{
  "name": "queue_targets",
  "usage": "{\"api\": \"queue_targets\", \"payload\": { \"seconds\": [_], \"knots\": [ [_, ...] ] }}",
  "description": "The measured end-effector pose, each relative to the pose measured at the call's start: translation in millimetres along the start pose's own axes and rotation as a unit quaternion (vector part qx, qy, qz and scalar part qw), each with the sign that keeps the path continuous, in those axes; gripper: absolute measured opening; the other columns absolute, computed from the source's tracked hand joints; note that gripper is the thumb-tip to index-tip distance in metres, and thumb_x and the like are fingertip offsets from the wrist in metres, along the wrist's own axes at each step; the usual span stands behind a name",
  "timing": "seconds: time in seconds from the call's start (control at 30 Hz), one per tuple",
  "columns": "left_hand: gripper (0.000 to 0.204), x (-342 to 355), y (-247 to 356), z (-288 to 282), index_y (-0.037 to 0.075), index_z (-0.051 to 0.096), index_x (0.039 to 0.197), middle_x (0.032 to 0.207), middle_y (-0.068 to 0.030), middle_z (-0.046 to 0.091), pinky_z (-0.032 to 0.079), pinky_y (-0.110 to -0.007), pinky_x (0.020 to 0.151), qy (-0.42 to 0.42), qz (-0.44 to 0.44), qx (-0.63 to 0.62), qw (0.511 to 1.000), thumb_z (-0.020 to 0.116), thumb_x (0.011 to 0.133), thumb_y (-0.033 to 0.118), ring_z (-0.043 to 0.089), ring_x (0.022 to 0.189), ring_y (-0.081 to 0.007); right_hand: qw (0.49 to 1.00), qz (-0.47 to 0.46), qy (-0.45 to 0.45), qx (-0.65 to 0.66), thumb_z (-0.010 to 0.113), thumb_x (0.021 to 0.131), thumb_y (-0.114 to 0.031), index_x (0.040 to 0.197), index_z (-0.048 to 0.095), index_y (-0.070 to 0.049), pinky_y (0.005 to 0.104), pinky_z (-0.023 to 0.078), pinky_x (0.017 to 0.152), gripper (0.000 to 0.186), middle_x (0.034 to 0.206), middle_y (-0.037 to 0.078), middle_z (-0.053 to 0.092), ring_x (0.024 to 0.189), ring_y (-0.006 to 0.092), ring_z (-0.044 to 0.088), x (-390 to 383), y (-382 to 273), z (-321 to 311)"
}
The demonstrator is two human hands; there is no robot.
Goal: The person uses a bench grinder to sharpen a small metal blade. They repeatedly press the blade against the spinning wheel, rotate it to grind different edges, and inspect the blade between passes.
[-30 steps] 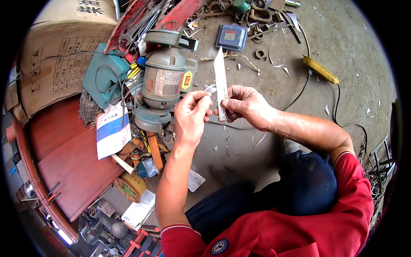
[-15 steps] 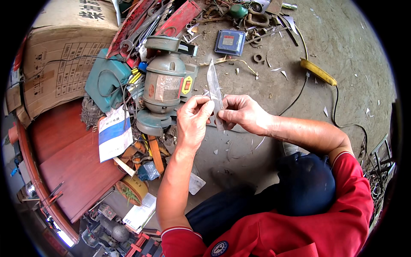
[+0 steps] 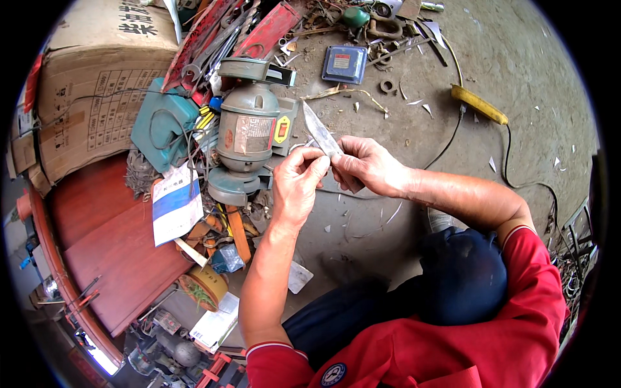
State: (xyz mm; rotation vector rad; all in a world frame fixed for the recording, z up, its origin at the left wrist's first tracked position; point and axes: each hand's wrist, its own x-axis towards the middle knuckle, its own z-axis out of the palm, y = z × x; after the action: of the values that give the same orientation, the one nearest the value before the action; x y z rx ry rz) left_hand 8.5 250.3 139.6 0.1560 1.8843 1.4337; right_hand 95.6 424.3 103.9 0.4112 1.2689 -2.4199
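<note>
A pointed grey metal knife blade [image 3: 317,131] is held up in front of me, its tip slanting away to the left. My right hand [image 3: 374,167] grips its lower part, the thumb lying flat on the face. Close against the blade's left edge, my left hand [image 3: 296,184] has its thumb and forefinger pinched together; the fingertips partly hide the contact. No handle shows on the blade, though its lower end is partly behind my right fingers. Just left of the tip stands a grey-green bench grinder [image 3: 248,129] with a red switch on a yellow plate.
Wrenches and a red metal tray [image 3: 268,29] lie beyond the grinder, near a cardboard box [image 3: 97,90] and teal case [image 3: 162,123]. A blue-grey square box [image 3: 345,64], metal scraps and a yellow power strip [image 3: 479,105] with a black cord are on the floor. A reddish wooden board [image 3: 116,252] lies left.
The blade has tilted over, its tip swinging left and toward the grinder. My right hand has turned with it, and my left hand has shifted slightly right.
</note>
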Motion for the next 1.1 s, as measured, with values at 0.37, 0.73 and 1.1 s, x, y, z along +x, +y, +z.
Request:
{"api": "queue_targets", "payload": {
  "seconds": [0.37, 0.73, 1.1],
  "knots": [
    [0.018, 2.4, 5.3, -10.1, 0.004, 0.066, 0.113, 0.096, -0.0045, 0.069, 0.048, -0.024, 0.065, 0.053, -0.026, -0.054, 0.997, 0.064, 0.100, 0.016, 0.061, 0.077, -0.0097, 0.994, 0.022, -0.004, -0.102, 0.051, 0.101, -0.017, 0.105, 0.056, -0.002, 0.0289, 0.047, 0.058, 0.017, 0.075, 0.001, 0.057, 0.063, 0.0102, 0.053, 4.6, -8.5, -16.3],
    [0.017, 3.7, 4.5, -12.3, 0.006, 0.063, 0.101, 0.087, -0.0040, 0.068, 0.047, -0.027, 0.063, 0.062, -0.026, -0.112, 0.991, 0.062, 0.103, 0.023, 0.062, 0.072, -0.0120, 0.982, 0.017, -0.021, -0.186, 0.063, 0.100, -0.018, 0.122, 0.064, 0.000, 0.0263, 0.046, 0.057, 0.028, 0.077, 0.000, 0.061, 0.064, 0.0069, 0.055, 6.0, -12.3, -19.2],
    [0.025, 7.2, 0.8, -15.8, 0.004, 0.063, 0.104, 0.086, -0.0054, 0.067, 0.048, -0.029, 0.064, 0.100, -0.015, -0.121, 0.987, 0.057, 0.105, 0.029, 0.062, 0.071, -0.0135, 0.956, -0.035, 0.000, -0.292, 0.067, 0.096, -0.025, 0.122, 0.064, 0.002, 0.0379, 0.052, 0.077, 0.037, 0.090, 0.012, 0.069, 0.082, 0.0189, 0.062, 3.4, -17.8, -21.8]
  ]
}}
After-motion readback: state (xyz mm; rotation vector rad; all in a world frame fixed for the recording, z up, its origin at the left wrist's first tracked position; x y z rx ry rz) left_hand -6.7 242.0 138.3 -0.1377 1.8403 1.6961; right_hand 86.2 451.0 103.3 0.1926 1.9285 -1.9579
